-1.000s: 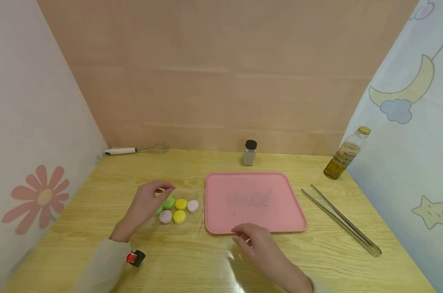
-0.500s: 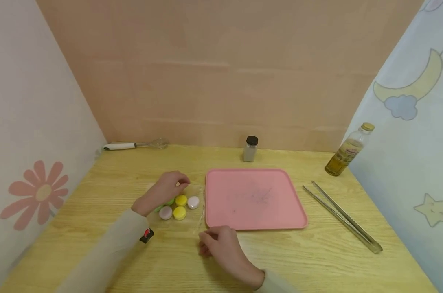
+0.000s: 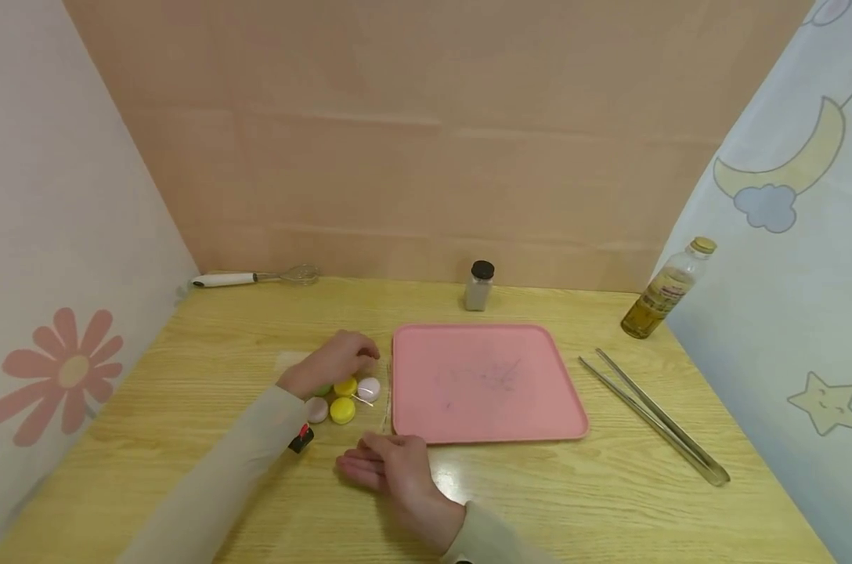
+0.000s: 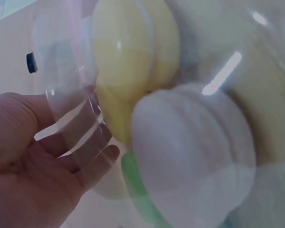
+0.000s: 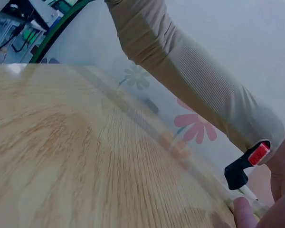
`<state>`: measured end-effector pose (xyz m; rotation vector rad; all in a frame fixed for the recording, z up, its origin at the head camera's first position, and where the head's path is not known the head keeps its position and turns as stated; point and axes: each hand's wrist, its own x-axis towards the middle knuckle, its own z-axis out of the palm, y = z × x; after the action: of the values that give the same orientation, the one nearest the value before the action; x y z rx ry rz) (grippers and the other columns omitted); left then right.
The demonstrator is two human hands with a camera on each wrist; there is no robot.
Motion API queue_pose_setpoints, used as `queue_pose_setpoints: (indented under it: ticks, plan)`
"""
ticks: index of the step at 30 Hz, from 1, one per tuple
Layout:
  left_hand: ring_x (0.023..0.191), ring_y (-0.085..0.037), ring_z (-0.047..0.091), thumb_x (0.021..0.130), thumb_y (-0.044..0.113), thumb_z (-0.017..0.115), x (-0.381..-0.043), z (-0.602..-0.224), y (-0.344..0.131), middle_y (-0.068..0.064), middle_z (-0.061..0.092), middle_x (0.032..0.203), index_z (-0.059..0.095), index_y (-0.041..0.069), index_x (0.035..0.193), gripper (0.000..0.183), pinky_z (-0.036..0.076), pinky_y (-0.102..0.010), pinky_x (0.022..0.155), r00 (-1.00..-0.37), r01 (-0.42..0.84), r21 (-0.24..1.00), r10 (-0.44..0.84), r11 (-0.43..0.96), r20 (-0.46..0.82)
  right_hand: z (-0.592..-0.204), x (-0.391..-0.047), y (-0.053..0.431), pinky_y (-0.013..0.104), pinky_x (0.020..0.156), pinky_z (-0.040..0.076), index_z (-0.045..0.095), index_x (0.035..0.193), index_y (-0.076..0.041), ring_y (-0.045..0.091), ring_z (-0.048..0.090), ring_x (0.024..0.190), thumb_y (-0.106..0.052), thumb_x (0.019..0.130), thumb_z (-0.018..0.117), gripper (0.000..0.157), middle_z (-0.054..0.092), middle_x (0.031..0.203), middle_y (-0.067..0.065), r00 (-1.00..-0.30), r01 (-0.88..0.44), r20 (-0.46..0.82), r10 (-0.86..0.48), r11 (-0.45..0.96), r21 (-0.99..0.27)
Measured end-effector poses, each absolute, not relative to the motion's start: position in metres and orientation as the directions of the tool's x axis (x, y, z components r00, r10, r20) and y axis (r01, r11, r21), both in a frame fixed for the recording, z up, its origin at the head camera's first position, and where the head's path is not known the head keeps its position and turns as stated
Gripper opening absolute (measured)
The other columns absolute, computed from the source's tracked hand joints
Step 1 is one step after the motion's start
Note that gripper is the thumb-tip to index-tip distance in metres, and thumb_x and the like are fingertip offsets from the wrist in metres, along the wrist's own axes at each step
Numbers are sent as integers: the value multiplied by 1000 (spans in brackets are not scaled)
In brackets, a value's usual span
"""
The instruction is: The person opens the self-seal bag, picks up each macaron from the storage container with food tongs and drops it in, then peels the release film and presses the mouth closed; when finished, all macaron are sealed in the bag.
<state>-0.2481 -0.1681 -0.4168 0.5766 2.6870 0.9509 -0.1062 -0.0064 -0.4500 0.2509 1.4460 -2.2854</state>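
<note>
A clear plastic box (image 3: 386,411) lies left of the pink tray, with several macarons in it. Yellow macarons (image 3: 343,410), a mauve macaron (image 3: 316,410) and a pale pink macaron (image 3: 368,389) show; a green macaron (image 3: 323,389) is partly hidden by my left hand (image 3: 336,362). That hand reaches over the box's far side, fingers bent loosely downward. Through the plastic in the left wrist view, its fingers (image 4: 92,166) lie beside the box wall, around nothing else. My right hand (image 3: 401,474) is at the box's near right corner, its fingers extended to the left, holding nothing visible.
The pink tray (image 3: 489,384) lies close against the box's right side. Metal tongs (image 3: 655,419) rest right of it, with an oil bottle (image 3: 666,294) behind them. A black-capped jar (image 3: 478,287) and a whisk (image 3: 257,278) are along the back wall.
My left hand has moved right along the box's far side. My right hand has come left from the tray's front edge to the box's near corner, and its fingers have straightened.
</note>
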Motion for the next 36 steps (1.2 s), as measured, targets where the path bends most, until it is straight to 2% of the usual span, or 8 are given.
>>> queue_pose_setpoints:
  ticks: [7, 13, 19, 25, 29, 32, 36]
  plan:
    - [78, -16, 57, 102, 9, 62, -250, -417, -169, -3, 67, 91, 71, 4, 99, 11, 51, -33, 73, -894, 309, 662, 446, 682, -42, -452, -108, -16, 41, 81, 58, 55, 112, 21, 37, 73, 92, -1, 101, 55, 24, 70, 96, 30, -899, 439, -387, -206, -428, -790]
    - [83, -18, 59, 103, 11, 61, -248, -412, -180, -5, 68, 95, 71, 4, 102, 12, 52, -36, 77, -914, 314, 658, 407, 684, 13, -450, -104, -16, 41, 79, 58, 58, 110, 20, 36, 73, 89, 1, 102, 52, 22, 71, 94, 29, -911, 411, -356, -209, -394, -822]
    - [91, -31, 63, 103, 12, 61, -241, -405, -194, -14, 69, 99, 70, 0, 104, 15, 51, -40, 79, -920, 322, 733, 380, 600, 93, -447, -107, -8, 42, 75, 59, 61, 105, 20, 36, 74, 84, 0, 101, 55, 21, 70, 93, 31, -947, 315, -271, -174, -331, -890]
    - [96, -35, 65, 103, 17, 63, -222, -399, -205, -13, 70, 99, 71, 8, 101, 13, 50, -42, 82, -944, 302, 808, 279, 506, 178, -440, -115, 22, 39, 71, 60, 68, 101, 18, 32, 74, 78, -2, 100, 62, 21, 71, 88, 26, -977, 138, -112, -181, -138, -981]
    - [93, -26, 66, 102, 18, 63, -208, -393, -207, -9, 71, 97, 71, 9, 102, 13, 50, -41, 83, -943, 318, 825, 245, 466, 225, -431, -119, 44, 33, 67, 60, 72, 99, 12, 27, 74, 73, -5, 100, 65, 19, 72, 85, 20, -978, -61, 46, -205, 67, -996]
    - [91, -19, 65, 102, 18, 64, -194, -387, -206, -6, 71, 97, 71, 9, 102, 12, 51, -36, 82, -944, 324, 832, 210, 451, 254, -421, -122, 60, 30, 63, 59, 75, 96, 7, 25, 73, 69, -7, 100, 66, 17, 73, 81, 14, -951, -228, 171, -259, 207, -951]
    - [91, -23, 65, 102, 15, 63, -169, -378, -203, -4, 70, 98, 71, 8, 103, 11, 51, -29, 81, -936, 352, 831, 154, 431, 317, -404, -127, 82, 28, 58, 57, 76, 93, 0, 20, 70, 61, -10, 99, 67, 14, 73, 77, 5, -872, -436, 319, -370, 294, -850]
